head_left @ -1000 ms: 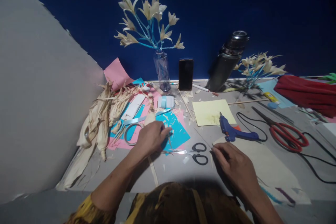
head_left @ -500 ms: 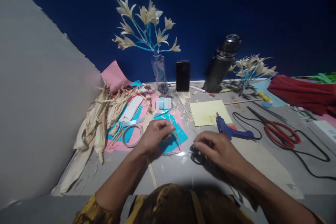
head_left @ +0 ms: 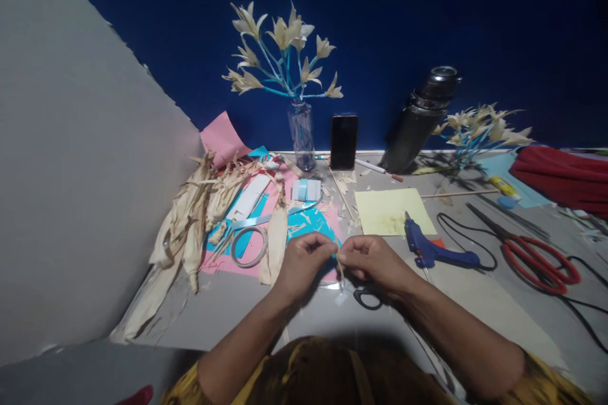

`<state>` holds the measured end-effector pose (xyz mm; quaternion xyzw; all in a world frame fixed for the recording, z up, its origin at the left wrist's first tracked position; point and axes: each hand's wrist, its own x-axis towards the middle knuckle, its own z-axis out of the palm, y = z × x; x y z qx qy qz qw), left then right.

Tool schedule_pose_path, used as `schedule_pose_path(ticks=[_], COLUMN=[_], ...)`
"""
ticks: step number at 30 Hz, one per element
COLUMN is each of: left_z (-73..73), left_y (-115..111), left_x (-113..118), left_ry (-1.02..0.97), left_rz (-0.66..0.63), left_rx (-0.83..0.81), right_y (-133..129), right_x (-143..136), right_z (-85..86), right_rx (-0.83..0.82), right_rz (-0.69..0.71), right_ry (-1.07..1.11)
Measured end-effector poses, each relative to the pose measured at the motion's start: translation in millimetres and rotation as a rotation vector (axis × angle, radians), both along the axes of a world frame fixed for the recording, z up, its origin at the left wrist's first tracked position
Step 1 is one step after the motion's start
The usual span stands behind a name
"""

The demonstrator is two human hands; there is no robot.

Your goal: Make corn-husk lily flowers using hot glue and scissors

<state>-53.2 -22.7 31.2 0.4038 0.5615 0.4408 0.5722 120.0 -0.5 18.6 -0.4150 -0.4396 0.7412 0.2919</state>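
Note:
A thin pale strip [head_left: 341,272] hangs between my fingertips at the middle of the table. My left hand [head_left: 308,261] pinches its upper end from the left, and my right hand [head_left: 373,261] pinches it from the right, the fingertips nearly touching. Just below my right hand lies a pair of small scissors with black handles [head_left: 368,299], partly covered by the hand. Under and behind my left hand are blue paper [head_left: 308,221] with pale scraps and pink paper [head_left: 209,262]. A roll of tape [head_left: 249,247] and dried husks [head_left: 183,228] lie to the left.
A blue glue gun [head_left: 434,250] lies beside yellow paper [head_left: 394,210], with large red-handled scissors [head_left: 536,262] farther right. Along the wall stand a glass vase [head_left: 301,136] of husk flowers, a phone [head_left: 344,142] and a dark flask [head_left: 420,123]. Red cloth [head_left: 560,177] lies at the right.
My right hand has moved left from over the small scissors to meet my left hand at the strip. The view has shifted slightly, and a red shape shows at the bottom left.

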Motion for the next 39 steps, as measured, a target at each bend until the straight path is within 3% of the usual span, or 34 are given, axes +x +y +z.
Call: schedule_pose_path(ticks=[4, 10, 19, 25, 30, 39], left_z=[-1.9, -1.4, 0.1, -7.1, -10.1, -5.2], left_y=[3.8, -1.0, -3.2, -2.4, -3.4, -10.8], left_x=[5.5, 12.8, 13.7, 12.7, 11.4, -3.0], left_ry=[-0.106, -0.127, 0.011, 0.005, 0.029, 0.316], left_rz=[-0.022, -0.148, -0.227, -0.196, -0.213, -0.361], left_rx=[-0.048, -0.147, -0.115, -0.017, -0.036, 0.093], right_y=[3.5, 1.4, 3.1, -0.2, -3.0, -1.7], right_x=[1.6, 1.9, 6.6, 4.1, 2.9, 1.1], right_z=[-6.8, -10.4, -17.2, -17.0, -13.2, -12.3], right_rx=[-0.099, -0.003, 0.199, 0.236, 0.260, 0.242], right_rz=[-0.200, -0.327, -0.288, -0.275, -0.241, -0.082], right_ry=[0.136, 0.114, -0.051, -0.089, -0.128, -0.082])
